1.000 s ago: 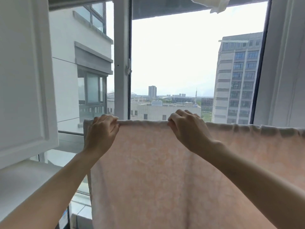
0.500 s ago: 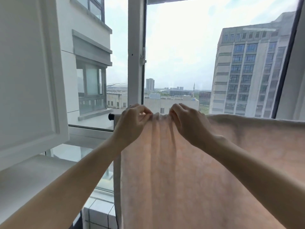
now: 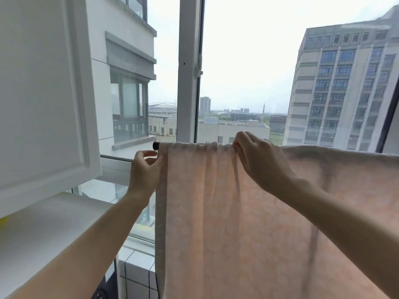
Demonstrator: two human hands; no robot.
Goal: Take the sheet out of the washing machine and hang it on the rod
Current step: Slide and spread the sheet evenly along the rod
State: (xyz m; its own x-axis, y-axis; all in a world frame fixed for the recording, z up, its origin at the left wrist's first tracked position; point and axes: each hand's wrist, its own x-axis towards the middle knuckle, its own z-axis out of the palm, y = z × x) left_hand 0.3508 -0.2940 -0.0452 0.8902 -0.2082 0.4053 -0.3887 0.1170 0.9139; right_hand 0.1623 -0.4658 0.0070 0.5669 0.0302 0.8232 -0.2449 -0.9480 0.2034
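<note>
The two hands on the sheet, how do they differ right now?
The right hand pinches bunched fabric on top of the rod; the left hand sits lower, at the sheet's left side edge, just below the rod's dark end. The right hand's fingers curl tightly; the left's thumb and fingers look looser. Both reach forward to the same pale pink sheet.

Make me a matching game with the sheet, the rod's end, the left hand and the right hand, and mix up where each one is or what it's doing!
Things:
1. sheet
2. rod end
3. left hand
4. right hand

Places or states:
A. pinching the bunched top edge
B. black, poking out past the cloth
C. pale pink, draped over the rod
D. at the sheet's left edge, below the rod's tip

Pairs: 1-C, 2-B, 3-D, 4-A
</note>
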